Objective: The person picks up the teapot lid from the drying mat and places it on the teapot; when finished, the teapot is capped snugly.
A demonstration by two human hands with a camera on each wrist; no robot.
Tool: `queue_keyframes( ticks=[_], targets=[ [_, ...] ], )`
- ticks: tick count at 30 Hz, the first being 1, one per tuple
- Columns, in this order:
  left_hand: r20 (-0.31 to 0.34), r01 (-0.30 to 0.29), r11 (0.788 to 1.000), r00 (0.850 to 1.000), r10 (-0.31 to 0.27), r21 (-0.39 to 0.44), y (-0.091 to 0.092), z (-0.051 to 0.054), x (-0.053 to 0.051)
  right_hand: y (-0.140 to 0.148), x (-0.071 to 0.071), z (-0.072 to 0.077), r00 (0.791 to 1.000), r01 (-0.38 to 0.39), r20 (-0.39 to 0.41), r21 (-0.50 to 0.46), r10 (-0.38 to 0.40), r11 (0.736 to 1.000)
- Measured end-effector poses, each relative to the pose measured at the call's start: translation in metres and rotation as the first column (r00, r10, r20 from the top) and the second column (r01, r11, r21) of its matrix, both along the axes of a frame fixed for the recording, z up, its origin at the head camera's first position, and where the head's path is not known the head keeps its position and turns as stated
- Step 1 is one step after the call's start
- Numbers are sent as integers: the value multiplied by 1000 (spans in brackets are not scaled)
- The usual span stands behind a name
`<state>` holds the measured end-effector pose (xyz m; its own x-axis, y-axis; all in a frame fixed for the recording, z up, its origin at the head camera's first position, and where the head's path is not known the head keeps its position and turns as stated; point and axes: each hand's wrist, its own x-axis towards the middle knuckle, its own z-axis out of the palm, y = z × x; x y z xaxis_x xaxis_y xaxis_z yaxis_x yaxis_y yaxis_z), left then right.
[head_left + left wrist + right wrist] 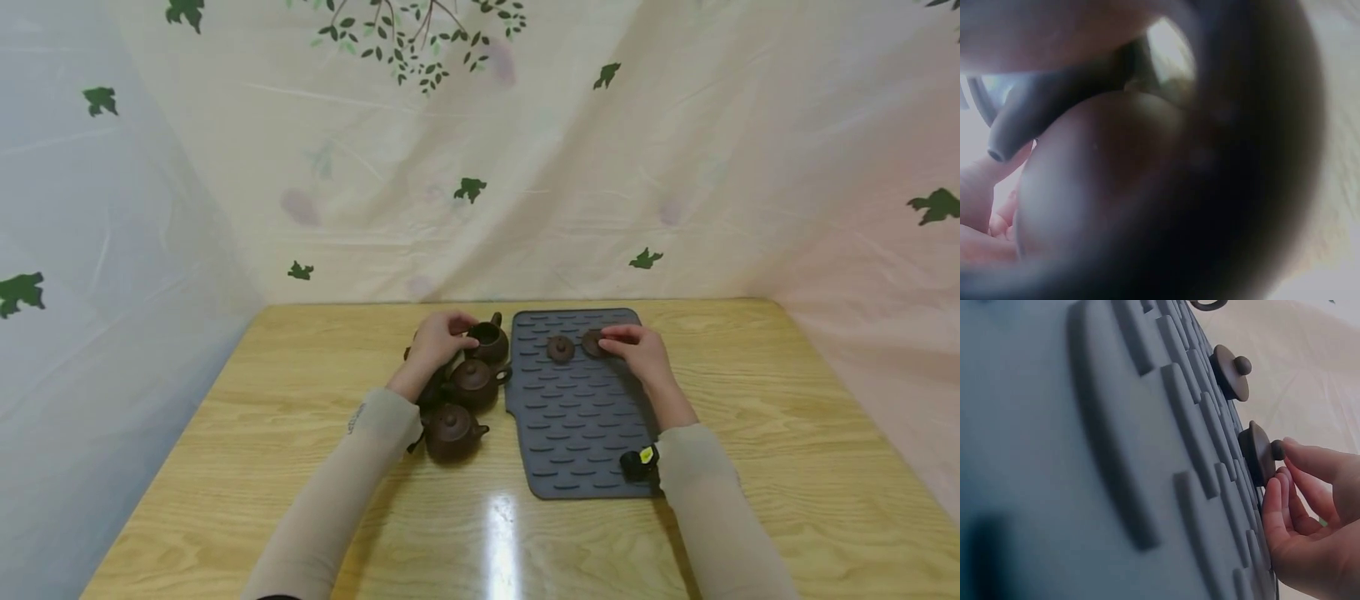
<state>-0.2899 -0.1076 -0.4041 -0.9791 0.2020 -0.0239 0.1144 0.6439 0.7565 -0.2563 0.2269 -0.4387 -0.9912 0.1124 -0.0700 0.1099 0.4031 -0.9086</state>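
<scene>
Two pale sleeves, the left sleeve (330,492) and the right sleeve (720,508), come in nearest, reaching over a wooden worktop (247,433). A black device (636,465) with a yellow mark sits beside the right cuff. The worktop's far edge meets a leaf-printed cloth (540,167); bare wood runs widely to the left of the teapots and to the right of the grey mat (577,400). Between the mat's left edge and the front lidded teapot (453,437) is a narrow strip of wood; the middle lidded teapot (474,385) has its looped handle just beside that edge.

Farthest back in this cluster stands an open teapot (491,337), its mouth dark and any contents too dim to make out. The lids hide the insides of the other two. Another dark thing lies mostly hidden under the left wrist.

The left grip (437,346) is narrow, thumb and fingers holding the open teapot at its left side; the exact contact is hidden, and the left wrist view is blurred. The right grip (647,357) pinches the knob of the right-hand lid (592,342) at the mat's far part. The left-hand lid (560,349) lies near it, knob up, on the mat.
</scene>
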Motion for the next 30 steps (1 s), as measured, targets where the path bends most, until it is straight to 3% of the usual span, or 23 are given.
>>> queue_keyframes(
  ticks=[11, 30],
  targets=[
    [3, 3, 1000, 1000, -3, -5, 0, 0, -2, 4, -2, -6, 999, 11, -44, 22, -10, 1000],
    [9, -9, 1000, 1000, 9, -23, 3, 2, 6, 3, -1, -8, 998, 23, -56, 62, -19, 998]
  ],
)
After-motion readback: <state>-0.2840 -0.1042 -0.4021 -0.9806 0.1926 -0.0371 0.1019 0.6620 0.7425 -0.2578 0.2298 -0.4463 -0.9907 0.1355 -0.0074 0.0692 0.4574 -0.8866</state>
